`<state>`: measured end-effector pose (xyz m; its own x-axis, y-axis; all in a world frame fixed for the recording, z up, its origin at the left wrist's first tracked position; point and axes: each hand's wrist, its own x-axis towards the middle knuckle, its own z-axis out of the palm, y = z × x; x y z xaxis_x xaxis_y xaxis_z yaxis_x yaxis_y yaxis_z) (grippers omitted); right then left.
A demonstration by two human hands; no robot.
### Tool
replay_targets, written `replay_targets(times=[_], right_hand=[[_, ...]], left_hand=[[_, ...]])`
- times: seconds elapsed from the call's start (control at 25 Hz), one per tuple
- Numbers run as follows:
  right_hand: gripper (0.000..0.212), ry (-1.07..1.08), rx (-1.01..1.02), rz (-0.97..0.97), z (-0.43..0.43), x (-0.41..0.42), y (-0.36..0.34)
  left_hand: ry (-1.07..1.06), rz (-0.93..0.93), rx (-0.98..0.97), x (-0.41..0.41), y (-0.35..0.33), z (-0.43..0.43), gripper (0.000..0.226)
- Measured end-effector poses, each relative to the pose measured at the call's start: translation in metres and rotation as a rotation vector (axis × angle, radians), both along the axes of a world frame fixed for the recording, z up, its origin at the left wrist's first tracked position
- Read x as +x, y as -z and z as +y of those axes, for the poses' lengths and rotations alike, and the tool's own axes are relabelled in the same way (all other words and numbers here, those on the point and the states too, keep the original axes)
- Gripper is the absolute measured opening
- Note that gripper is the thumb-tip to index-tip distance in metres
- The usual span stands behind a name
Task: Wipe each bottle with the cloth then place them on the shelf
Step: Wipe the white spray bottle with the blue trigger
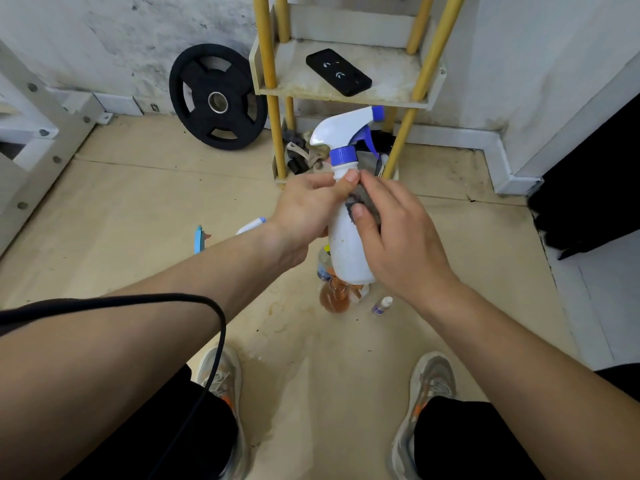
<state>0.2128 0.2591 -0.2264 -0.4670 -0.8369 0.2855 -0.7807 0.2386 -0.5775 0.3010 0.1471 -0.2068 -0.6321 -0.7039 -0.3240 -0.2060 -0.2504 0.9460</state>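
The white spray bottle [348, 244] stands upright in the air before the shelf [346, 88]. My left hand [304, 211] grips its neck; my right hand [398, 233] presses the grey cloth [363, 199] against its shoulder. Other bottles [334, 294] lie on the floor below.

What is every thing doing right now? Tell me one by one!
spray bottle: upright, held off the floor, cap on.
cloth: pressed on the spray bottle.
left hand: gripping the spray bottle.
right hand: holding the cloth.
orange bottle: on the floor.
small bottle: on the floor, capped.
shelf: holds only a black phone, lying flat.
weight plate: leaning on the wall.
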Motion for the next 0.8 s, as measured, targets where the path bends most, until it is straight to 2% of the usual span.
replay_targets(times=[0.16, 0.28, 0.4, 0.48, 0.6, 0.68, 0.8], right_hand=[[0.04, 0.031, 0.035, -0.303, -0.003, -0.008, -0.007], [0.023, 0.084, 0.068, -0.506, -0.003, -0.011, -0.005], [0.029, 0.183, 0.091, -0.612, 0.0, -0.009, 0.002], [0.035, 0.222, 0.082, -0.788, 0.004, -0.004, 0.012], [0.034, 0.249, 0.016, -1.075, 0.006, 0.004, 0.017], [0.032, 0.277, -0.04, -1.163, 0.005, 0.005, 0.017], [0.025, 0.376, -0.116, -1.311, 0.004, 0.0, 0.015]], left_hand=[[0.048, 0.001, 0.033, 0.002, -0.001, -0.002, 0.028], [0.025, -0.03, 0.022, 0.002, 0.0, -0.004, 0.024], [-0.081, -0.034, 0.014, 0.001, 0.0, -0.006, 0.023], [-0.184, -0.016, 0.03, 0.002, -0.001, -0.012, 0.022], [-0.314, -0.004, 0.069, 0.003, -0.002, -0.017, 0.027], [-0.31, -0.023, 0.075, 0.001, 0.0, -0.017, 0.03], [-0.181, -0.001, 0.106, -0.001, -0.001, -0.017, 0.024]])
